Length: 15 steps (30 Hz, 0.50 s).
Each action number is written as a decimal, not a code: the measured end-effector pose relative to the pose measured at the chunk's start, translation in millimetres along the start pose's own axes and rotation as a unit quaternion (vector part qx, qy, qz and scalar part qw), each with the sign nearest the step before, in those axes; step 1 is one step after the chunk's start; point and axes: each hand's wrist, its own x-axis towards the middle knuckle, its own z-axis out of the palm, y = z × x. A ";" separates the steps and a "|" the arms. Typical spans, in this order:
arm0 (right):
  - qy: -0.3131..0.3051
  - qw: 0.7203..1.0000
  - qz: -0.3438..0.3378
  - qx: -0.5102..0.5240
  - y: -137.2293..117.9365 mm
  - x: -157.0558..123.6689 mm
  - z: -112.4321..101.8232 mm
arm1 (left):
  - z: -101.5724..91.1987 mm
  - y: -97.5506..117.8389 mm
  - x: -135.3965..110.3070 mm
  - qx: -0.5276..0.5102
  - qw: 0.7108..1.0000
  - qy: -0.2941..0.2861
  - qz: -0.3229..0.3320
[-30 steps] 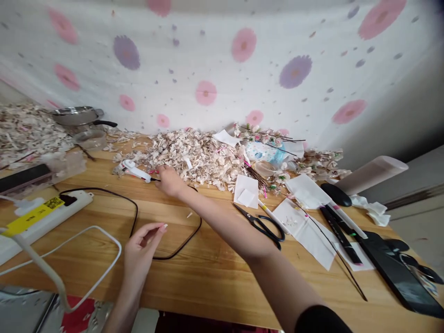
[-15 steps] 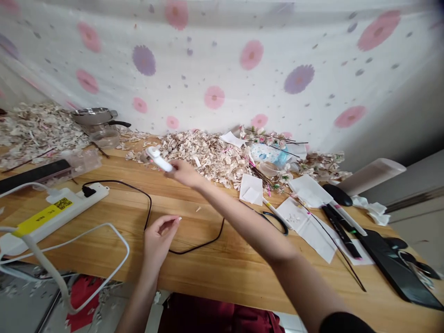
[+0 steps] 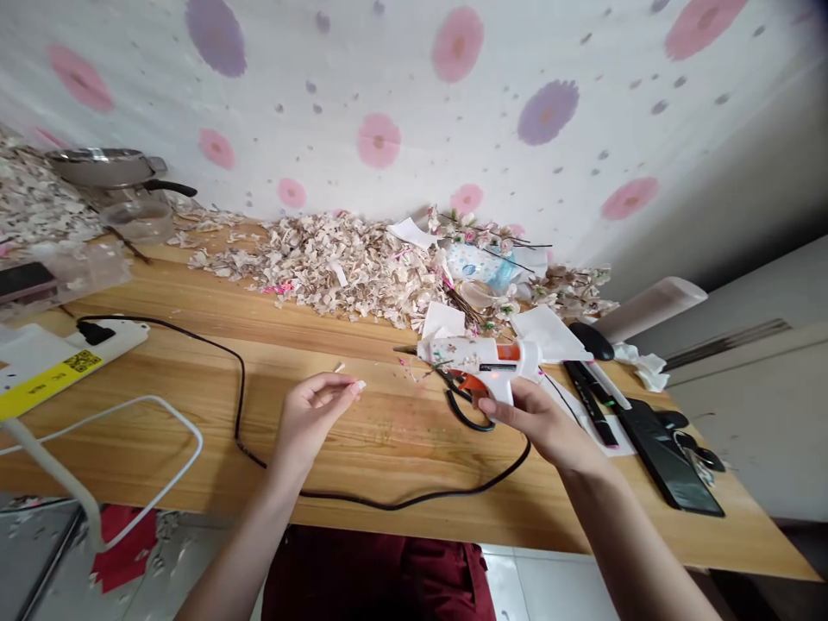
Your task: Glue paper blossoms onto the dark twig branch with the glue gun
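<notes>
At the near edge of the wooden surface (image 3: 194,414), the right hand (image 3: 540,418) closes around the grip of a white hot glue gun (image 3: 475,355) with an orange trigger. The gun is raised just above the wood, its metal nozzle pointing toward 9 o'clock, and dried petal scraps cling to its body. A black cord (image 3: 388,498) droops from the gun, loops along the front of the surface, and runs off toward 9 o'clock to a white power strip (image 3: 84,345), where a black plug sits in a socket.

Well apart at 9 o'clock from the gun, the left hand (image 3: 316,418) hangs over the bare wood, palm up and curled, its thumb and fingertips drawn close together. Whether they pinch something tiny, I cannot tell. A small pale sliver (image 3: 337,367) lies just beyond them.

Directly below the gun, black-handled scissors (image 3: 462,410) rest on the surface. At 12 o'clock, white paper squares (image 3: 443,321) lie at the edge of a great heap of pale petals (image 3: 336,267), which spreads toward 11 o'clock. Wired blossom stems (image 3: 479,233) lean against a floral cloth (image 3: 379,142) behind it. At 4 o'clock lies a black tablet (image 3: 666,457).
</notes>
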 end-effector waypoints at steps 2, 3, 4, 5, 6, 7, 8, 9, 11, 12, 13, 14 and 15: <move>0.001 1.000 -0.005 -0.006 6.6 -0.7 -5.4 | 9.3 -0.5 -0.4 -0.025 1.000 -0.011 -0.015; 0.001 1.000 -0.011 -0.009 8.6 0.1 -7.9 | 13.4 -0.9 -0.2 -0.038 0.999 -0.017 -0.019; 0.000 1.000 -0.016 -0.011 10.1 1.2 -10.2 | 17.2 -1.5 0.3 -0.049 0.998 -0.025 -0.021; -0.002 1.000 -0.022 -0.013 11.4 2.5 -12.0 | 20.7 -2.2 1.1 -0.057 0.998 -0.032 -0.023; -0.003 1.000 -0.028 -0.015 12.8 3.7 -13.3 | 23.8 -3.1 1.9 -0.063 0.997 -0.040 -0.026; -0.005 0.999 -0.034 -0.018 14.5 4.9 -14.2 | 26.5 -4.2 2.6 -0.066 0.996 -0.045 -0.028; -0.006 0.999 -0.042 -0.022 16.6 5.7 -14.5 | 28.8 -5.5 3.1 -0.066 0.996 -0.047 -0.028; -0.007 0.998 -0.050 -0.027 19.0 6.2 -14.4 | 30.7 -6.9 3.3 -0.064 0.996 -0.048 -0.029; -0.010 0.997 -0.065 -0.040 24.6 6.0 -13.6 | 33.1 -9.1 2.3 -0.058 0.997 -0.047 -0.032; -0.013 0.996 -0.072 -0.048 27.5 5.2 -13.0 | 33.9 -9.7 1.3 -0.057 0.997 -0.046 -0.035; -0.017 0.995 -0.077 -0.057 30.4 4.2 -12.5 | 34.5 -9.8 0.1 -0.057 0.997 -0.046 -0.038; -0.023 0.994 -0.082 -0.066 33.2 2.9 -12.0 | 35.1 -9.5 -1.1 -0.060 0.996 -0.046 -0.042; -0.028 0.993 -0.085 -0.076 35.7 1.5 -11.5 | 35.6 -8.8 -2.2 -0.066 0.996 -0.046 -0.045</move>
